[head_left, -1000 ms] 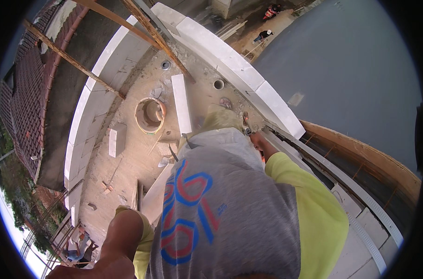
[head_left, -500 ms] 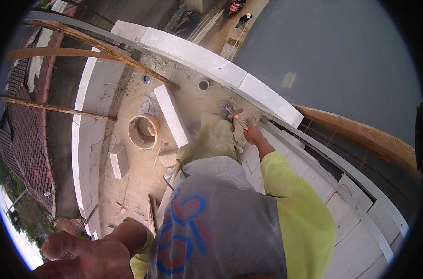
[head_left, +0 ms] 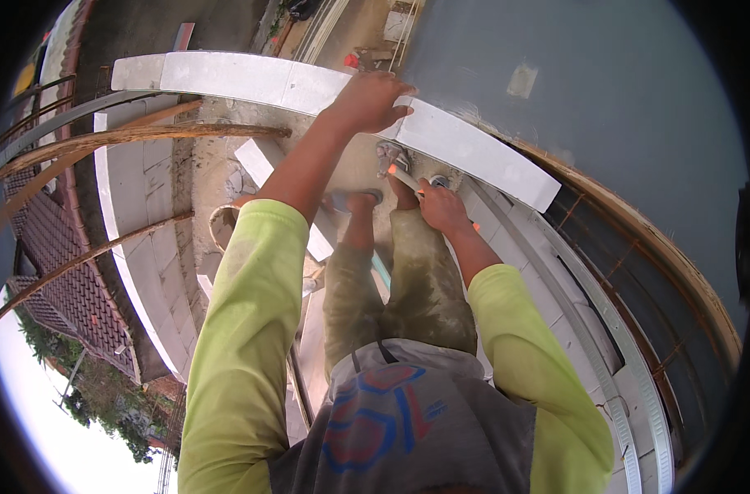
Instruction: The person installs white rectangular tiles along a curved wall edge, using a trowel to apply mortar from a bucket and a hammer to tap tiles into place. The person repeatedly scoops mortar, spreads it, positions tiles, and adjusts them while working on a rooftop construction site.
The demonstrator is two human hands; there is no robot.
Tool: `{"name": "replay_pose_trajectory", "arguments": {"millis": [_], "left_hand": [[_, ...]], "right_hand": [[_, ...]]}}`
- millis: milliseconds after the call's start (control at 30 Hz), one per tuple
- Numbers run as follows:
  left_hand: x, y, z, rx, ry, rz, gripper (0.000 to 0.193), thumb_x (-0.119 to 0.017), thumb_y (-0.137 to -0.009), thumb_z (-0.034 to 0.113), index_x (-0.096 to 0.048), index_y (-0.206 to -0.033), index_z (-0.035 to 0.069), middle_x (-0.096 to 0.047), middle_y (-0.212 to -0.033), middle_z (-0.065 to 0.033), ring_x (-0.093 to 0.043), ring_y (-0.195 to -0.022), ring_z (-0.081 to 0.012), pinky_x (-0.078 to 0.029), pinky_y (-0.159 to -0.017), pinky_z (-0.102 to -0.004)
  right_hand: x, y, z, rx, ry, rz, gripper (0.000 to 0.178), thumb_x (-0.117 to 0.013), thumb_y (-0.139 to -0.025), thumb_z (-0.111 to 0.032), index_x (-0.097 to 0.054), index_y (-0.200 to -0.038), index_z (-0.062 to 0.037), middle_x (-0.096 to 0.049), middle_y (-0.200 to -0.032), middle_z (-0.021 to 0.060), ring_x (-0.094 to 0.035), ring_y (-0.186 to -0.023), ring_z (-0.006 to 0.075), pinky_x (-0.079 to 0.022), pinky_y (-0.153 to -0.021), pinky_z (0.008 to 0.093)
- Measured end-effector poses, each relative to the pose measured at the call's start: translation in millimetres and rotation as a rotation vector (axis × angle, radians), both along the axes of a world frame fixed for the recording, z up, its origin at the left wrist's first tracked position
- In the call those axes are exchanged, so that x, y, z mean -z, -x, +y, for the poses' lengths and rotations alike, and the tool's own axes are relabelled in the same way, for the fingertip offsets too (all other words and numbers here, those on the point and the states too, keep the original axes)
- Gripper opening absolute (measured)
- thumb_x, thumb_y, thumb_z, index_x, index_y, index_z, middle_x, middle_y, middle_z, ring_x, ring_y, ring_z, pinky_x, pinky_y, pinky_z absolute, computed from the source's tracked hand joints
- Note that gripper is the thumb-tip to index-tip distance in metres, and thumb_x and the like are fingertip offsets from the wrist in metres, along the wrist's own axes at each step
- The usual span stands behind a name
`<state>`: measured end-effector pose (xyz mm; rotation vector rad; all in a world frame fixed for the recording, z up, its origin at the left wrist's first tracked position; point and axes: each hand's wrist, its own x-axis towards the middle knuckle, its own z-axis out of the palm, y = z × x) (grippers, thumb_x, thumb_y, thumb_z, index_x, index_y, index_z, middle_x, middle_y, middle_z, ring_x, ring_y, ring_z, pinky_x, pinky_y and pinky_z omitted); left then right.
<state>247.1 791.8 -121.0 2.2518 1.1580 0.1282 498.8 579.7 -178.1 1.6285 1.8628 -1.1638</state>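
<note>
Masonry wall (head_left: pixel 226 76) of pale blocks stands as a joined run on the far side, the left hand (head_left: pixel 371 100) resting on its top, fingers parted and holding nothing visible, while the right hand (head_left: pixel 445 207) closes around an orange-ended tool (head_left: pixel 405 179) just on the near side. A second wall (head_left: pixel 136 206) rises at left, yet a loose block (head_left: pixel 258 160) lies on the floor beyond the bucket (head_left: pixel 226 229); laying looks well advanced but perhaps unfinished, the remainder impossible to tell.
</note>
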Motion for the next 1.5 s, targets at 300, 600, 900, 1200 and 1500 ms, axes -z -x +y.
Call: {"name": "replay_pose_trajectory", "arguments": {"millis": [300, 600, 900, 1200, 1500], "left_hand": [[38.7, -37.8, 17.6, 0.105, 0.301, 0.188, 0.050, -0.078, -0.098, 0.042, -0.071, -0.145, 0.028, -0.079, -0.127, -0.0109, -0.073, -0.122, -0.0322, -0.055, -0.107, -0.0477], [38.4, -37.4, 28.3, 0.116, 0.386, 0.165, 0.049, -0.080, -0.095, 0.042, -0.074, -0.143, 0.028, -0.077, -0.133, -0.0120, -0.070, -0.126, -0.0345, -0.054, -0.110, -0.0460], [45.6, -34.1, 31.6, 0.149, 0.373, 0.150, 0.052, -0.081, -0.095, 0.046, -0.074, -0.144, 0.030, -0.076, -0.137, -0.0118, -0.070, -0.127, -0.0350, -0.054, -0.109, -0.0464], [59.9, -30.4, 31.9, 0.150, 0.351, 0.118, 0.054, -0.084, -0.094, 0.045, -0.074, -0.144, 0.027, -0.077, -0.132, -0.0182, -0.072, -0.124, -0.0390, -0.055, -0.109, -0.0455], [61.1, -31.1, 31.4, 0.155, 0.334, 0.071, 0.054, -0.086, -0.092, 0.043, -0.075, -0.143, 0.026, -0.078, -0.131, -0.0168, -0.072, -0.122, -0.0380, -0.055, -0.110, -0.0445]], "right_hand": [[-18.6, -13.5, 30.1, 0.065, 0.053, 0.061, 0.043, -0.062, -0.105, -0.031, -0.060, -0.144, -0.0116, -0.078, -0.114, 0.0242, -0.075, -0.112, 0.0437, -0.057, -0.100, 0.0579], [-115.0, -66.4, -57.6, 0.194, -0.073, 0.264, 0.041, -0.059, -0.111, -0.034, -0.058, -0.138, -0.0037, -0.075, -0.104, 0.0209, -0.073, -0.102, 0.0446, -0.056, -0.090, 0.0554], [-86.9, -46.3, -12.8, 0.528, -0.270, 0.338, 0.033, -0.056, -0.114, -0.029, -0.054, -0.132, -0.0017, -0.072, -0.090, 0.0290, -0.069, -0.085, 0.0556, -0.053, -0.074, 0.0628], [-74.0, -40.0, -15.8, 0.432, -0.346, 0.255, 0.035, -0.055, -0.114, -0.032, -0.053, -0.133, -0.0028, -0.074, -0.092, 0.0297, -0.070, -0.089, 0.0558, -0.054, -0.075, 0.0633], [-76.7, -34.8, -12.0, 0.426, -0.273, 0.143, 0.038, -0.053, -0.115, -0.035, -0.054, -0.135, -0.0033, -0.074, -0.091, 0.0298, -0.070, -0.090, 0.0555, -0.053, -0.079, 0.0643]]}}
